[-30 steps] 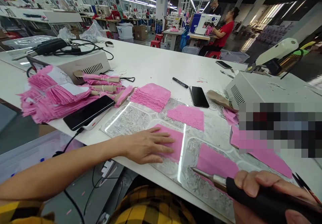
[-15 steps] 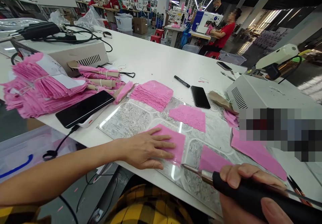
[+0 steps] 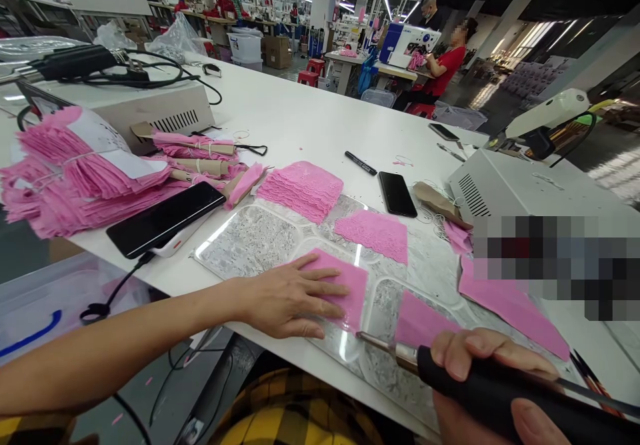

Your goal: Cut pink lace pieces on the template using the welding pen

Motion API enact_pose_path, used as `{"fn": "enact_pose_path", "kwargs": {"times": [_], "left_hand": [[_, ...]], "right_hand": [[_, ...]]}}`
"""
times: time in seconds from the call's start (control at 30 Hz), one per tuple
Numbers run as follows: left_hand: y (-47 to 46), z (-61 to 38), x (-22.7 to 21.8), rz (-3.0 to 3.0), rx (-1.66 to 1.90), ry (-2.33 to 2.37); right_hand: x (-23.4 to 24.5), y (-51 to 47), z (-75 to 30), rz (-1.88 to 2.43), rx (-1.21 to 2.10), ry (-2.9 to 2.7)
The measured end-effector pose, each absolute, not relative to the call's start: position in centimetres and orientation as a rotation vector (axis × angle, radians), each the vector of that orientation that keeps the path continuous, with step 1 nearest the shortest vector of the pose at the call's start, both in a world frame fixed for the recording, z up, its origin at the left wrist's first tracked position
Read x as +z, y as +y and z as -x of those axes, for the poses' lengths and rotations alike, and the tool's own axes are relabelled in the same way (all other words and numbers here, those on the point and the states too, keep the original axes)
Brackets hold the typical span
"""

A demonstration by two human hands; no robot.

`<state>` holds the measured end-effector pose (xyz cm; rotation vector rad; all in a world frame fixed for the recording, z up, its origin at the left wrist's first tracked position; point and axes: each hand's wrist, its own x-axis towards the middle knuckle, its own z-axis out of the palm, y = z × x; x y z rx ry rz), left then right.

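Note:
My left hand (image 3: 287, 297) lies flat, fingers spread, pressing a pink lace piece (image 3: 347, 286) onto a scratched glass plate (image 3: 250, 239) on the white table. My right hand (image 3: 493, 391) grips the black handle of a hot cutting tool (image 3: 480, 381). Its metal tip (image 3: 367, 339) touches the plate at the near corner of the held piece. A second pink piece (image 3: 417, 323) lies just right of the tip, and another (image 3: 373, 233) lies farther back on the plate.
A stack of pink lace (image 3: 301, 188) sits behind the plate, with bundled pink pieces (image 3: 75, 178) at left. Two phones (image 3: 163, 218) (image 3: 397, 193), a pen (image 3: 359, 163) and two grey control boxes (image 3: 165, 115) (image 3: 505, 185) stand around. People sit at sewing machines (image 3: 443, 65) far back.
The tool tip has slid left toward the near corner of the piece under my left hand. My left hand has stayed pressed on it. The view shifted slightly.

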<state>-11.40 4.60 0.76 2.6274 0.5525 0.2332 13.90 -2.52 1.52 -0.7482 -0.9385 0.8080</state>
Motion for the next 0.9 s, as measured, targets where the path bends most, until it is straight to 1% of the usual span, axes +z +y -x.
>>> {"fn": "enact_pose_path", "kwargs": {"times": [0.33, 0.77, 0.9], "left_hand": [[4.6, 10.7, 1.5, -2.662, 0.221, 0.591], [4.3, 10.9, 0.8, -2.611, 0.328, 0.546], [4.3, 10.9, 0.9, -2.636, 0.294, 0.549]], "right_hand": [[1.6, -2.4, -13.9, 0.720, 0.824, -0.942], [1.9, -2.5, -13.8, 0.752, 0.806, -0.936], [1.8, -2.3, -13.9, 0.749, 0.788, -0.969]]}}
